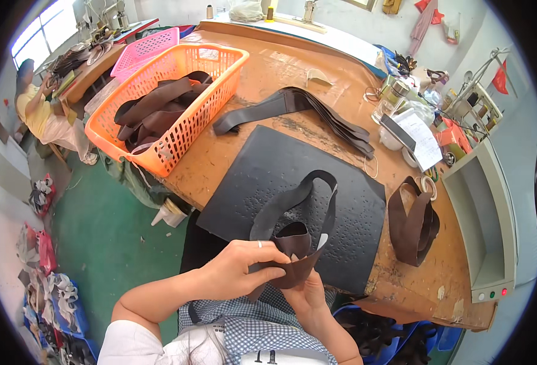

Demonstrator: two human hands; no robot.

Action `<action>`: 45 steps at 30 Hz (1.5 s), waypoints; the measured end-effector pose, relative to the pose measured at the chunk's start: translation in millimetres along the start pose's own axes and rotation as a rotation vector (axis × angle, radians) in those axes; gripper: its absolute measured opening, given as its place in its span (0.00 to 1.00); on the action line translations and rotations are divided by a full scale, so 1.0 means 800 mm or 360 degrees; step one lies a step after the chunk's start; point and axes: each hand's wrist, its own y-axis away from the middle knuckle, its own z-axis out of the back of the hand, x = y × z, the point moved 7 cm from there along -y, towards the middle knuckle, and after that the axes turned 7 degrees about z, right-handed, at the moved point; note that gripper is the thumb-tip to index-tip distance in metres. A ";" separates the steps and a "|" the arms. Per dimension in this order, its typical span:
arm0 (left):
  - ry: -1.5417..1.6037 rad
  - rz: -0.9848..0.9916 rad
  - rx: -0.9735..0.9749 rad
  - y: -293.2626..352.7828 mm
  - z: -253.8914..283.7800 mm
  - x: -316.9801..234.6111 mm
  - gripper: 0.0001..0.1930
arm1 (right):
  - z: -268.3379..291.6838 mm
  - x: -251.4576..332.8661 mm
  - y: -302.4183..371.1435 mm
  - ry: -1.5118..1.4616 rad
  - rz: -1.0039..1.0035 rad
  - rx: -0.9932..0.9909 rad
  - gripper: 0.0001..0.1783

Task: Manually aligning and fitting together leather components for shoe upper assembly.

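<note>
A long dark brown leather-like strip (296,244) is between my two hands, curled into a small coil with a larger loop standing up beyond it. My left hand (241,267) pinches the strip's edge between thumb and fingers, with a ring on one finger. From below, my right hand (308,295) grips the same strip near the coil; some of its fingers are hidden behind the strip. Under the loop lies a black mat (353,201) pitted with many small holes. A pale patch shows on the right side of the loop.
An orange basket (186,143) of brown strips stands at the table's left edge. Beyond the mat lies a bundle of strips (326,115). To the right are a folded strip (414,228) and a grey open-fronted machine (484,225). Another person (40,109) sits far left.
</note>
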 end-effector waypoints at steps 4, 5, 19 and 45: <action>0.0091 0.0004 -0.0093 -0.004 0.001 0.003 0.10 | -0.004 0.006 0.002 -0.0013 0.0013 -0.0014 0.20; 0.0092 0.0006 -0.0093 -0.004 0.001 0.005 0.10 | -0.003 0.006 0.002 -0.0013 0.0012 -0.0016 0.20; 0.0732 0.0661 0.0030 -0.013 -0.012 0.042 0.19 | -0.005 0.020 0.006 0.0118 0.0098 0.0093 0.27; 0.0955 0.0785 0.0124 -0.009 -0.014 0.063 0.18 | -0.012 0.015 -0.002 -0.0004 0.0100 0.0122 0.19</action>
